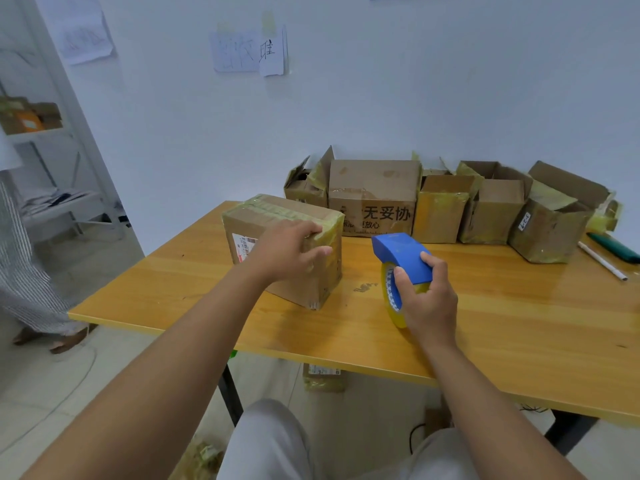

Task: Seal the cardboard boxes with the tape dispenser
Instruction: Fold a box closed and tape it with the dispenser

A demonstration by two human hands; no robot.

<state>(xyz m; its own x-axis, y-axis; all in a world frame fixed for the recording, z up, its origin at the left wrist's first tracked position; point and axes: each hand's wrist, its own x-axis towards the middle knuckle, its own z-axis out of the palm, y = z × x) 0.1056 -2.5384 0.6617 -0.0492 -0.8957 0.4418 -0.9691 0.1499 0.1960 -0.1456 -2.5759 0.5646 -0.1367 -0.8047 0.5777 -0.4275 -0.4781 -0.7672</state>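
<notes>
Here, the blue tape dispenser (pixel 401 258) sits over a yellow tape roll (pixel 393 296), held just above the wooden table (pixel 519 323) in the right hand's (pixel 427 299) curled fingers. The left hand (pixel 287 251) rests flat on a taped cardboard box (pixel 277 237) just beside it. More boxes (pixel 440 202) line the wall (pixel 415 81) behind.

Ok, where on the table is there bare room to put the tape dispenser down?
The table is bare along its near edge, right of the right hand holding the tape dispenser. A narrower bare strip lies between the taped box under the left hand and the dispenser. It is crowded along the wall: the row of open boxes, pen at far right.
</notes>
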